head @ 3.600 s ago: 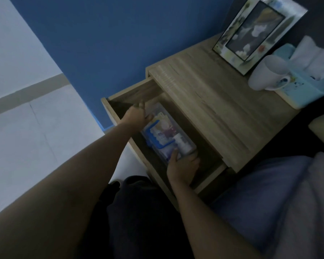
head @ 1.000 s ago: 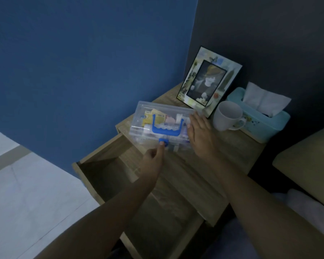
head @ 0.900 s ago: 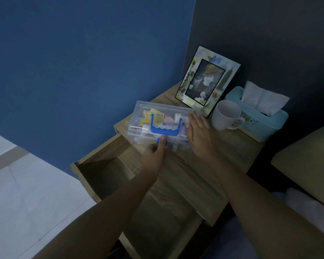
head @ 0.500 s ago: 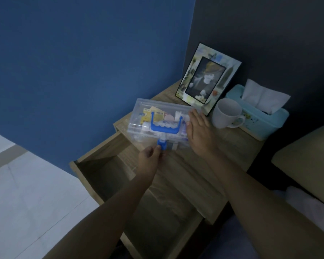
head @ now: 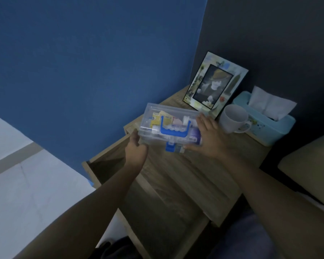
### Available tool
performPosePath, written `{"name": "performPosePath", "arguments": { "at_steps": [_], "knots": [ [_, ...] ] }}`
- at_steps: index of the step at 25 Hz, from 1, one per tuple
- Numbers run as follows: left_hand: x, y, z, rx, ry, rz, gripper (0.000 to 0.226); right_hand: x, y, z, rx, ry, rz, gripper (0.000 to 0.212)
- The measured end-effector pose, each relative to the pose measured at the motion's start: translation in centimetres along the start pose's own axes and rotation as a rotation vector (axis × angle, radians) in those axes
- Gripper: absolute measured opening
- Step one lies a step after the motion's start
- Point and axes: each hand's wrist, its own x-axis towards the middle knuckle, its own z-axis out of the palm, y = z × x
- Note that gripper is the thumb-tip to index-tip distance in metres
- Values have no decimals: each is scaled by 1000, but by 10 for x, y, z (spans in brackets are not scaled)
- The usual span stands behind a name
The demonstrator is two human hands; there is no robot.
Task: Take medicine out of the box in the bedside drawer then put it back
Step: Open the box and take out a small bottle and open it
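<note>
A clear plastic medicine box [head: 150, 116] with a blue handle and a blue latch [head: 170, 146] rests on top of the wooden bedside table [head: 213, 174]. Its lid is down, and packets and small bottles show through it. My left hand [head: 136, 148] grips the box's left front corner. My right hand [head: 207, 136] lies spread against its right end, thumb at the front edge. Below, the drawer [head: 108, 161] stands pulled open, with nothing visible inside.
A picture frame [head: 214, 83] leans at the back of the tabletop. A white mug [head: 234, 118] and a light-blue tissue box [head: 266, 124] stand right of the medicine box. A blue wall is on the left, a cushion [head: 310, 169] on the right.
The box came out of the drawer onto the tabletop earlier. In the last second my left hand left the blue latch and moved to the box's left corner; my right hand stayed put.
</note>
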Motion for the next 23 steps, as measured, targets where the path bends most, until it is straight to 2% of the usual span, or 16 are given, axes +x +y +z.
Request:
{"name": "performPosePath", "arguments": {
  "at_steps": [4, 8, 10, 13, 15, 17, 20, 23],
  "knots": [
    [-1, -2, -16, 75, -6, 46, 69, 2, -9, -8, -136, -19, -97, 101],
    [3, 1, -17, 207, -12, 61, 71, 2, -9, -44, -97, 213, -187, 69],
    [5, 5, -16, 427, -40, 198, 76, 7, -8, -66, -21, 316, -195, 51],
    [11, 12, -16, 861, -159, 605, 72, 23, -11, -88, -39, 406, -204, 31],
    [19, 15, -16, 1041, -282, 744, 65, 35, -12, -98, -67, 395, -205, 28],
    [24, 14, -16, 1164, -354, 731, 64, 42, -10, -103, -110, 400, -224, 29],
    [25, 8, -15, 1247, -372, 731, 66, 48, 1, -105, -248, 423, -224, 33],
    [26, 9, -11, 1276, -376, 769, 68, 54, 13, -107, -314, 370, -178, 43]
  ]
}}
